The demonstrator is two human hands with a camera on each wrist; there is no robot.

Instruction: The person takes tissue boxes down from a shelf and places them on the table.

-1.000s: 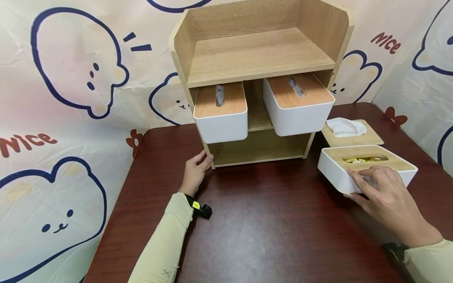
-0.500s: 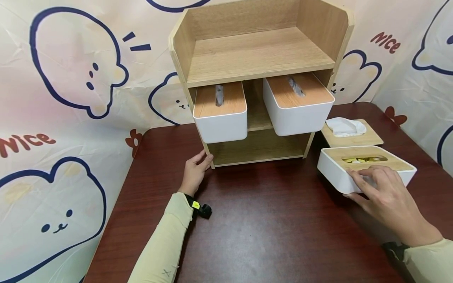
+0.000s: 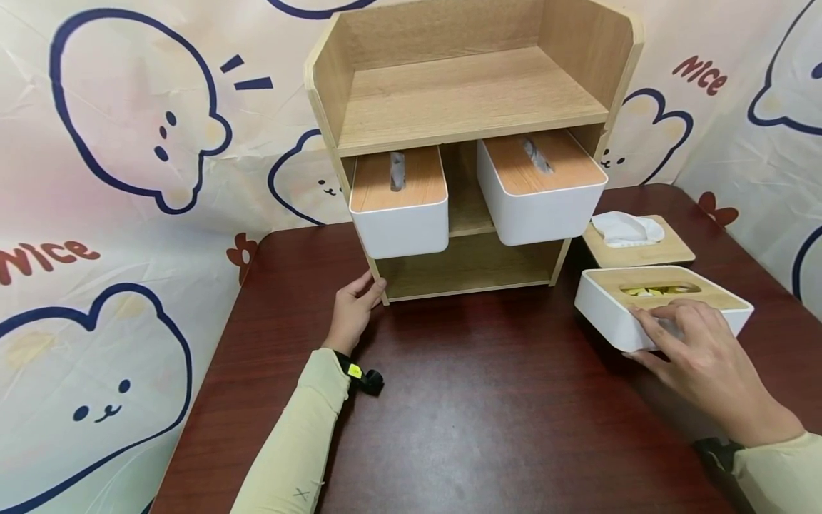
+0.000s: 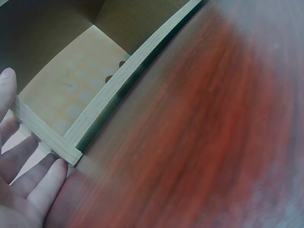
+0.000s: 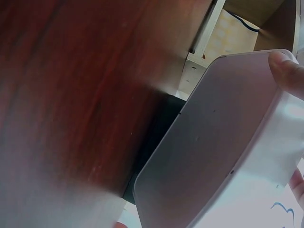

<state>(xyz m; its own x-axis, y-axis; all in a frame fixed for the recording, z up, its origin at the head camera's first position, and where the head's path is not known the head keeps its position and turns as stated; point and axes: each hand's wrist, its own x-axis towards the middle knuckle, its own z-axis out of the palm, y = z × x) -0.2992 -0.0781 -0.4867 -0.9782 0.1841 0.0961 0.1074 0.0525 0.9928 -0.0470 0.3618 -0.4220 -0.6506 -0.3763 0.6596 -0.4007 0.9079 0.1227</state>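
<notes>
My right hand (image 3: 706,364) holds a white tissue box (image 3: 606,310) with a pale wooden lid, over the right side of the table. Through the lid's slot, yellow wrappers (image 3: 648,291) show. In the right wrist view the box's grey underside (image 5: 204,137) is visible, tilted and raised off the table, with my thumb (image 5: 289,76) at its edge. At the foot of a wooden shelf (image 3: 475,93), my left hand (image 3: 352,310) grips the left side panel (image 4: 45,130), thumb on one face and fingers on the other.
Two white boxes, left (image 3: 401,232) and right (image 3: 552,214), with wooden lids jut forward from the shelf's middle level. Behind the held box stands another box with a wooden lid (image 3: 671,250) and a white tissue (image 3: 626,228). Dark red-brown tabletop (image 3: 462,400) lies in front.
</notes>
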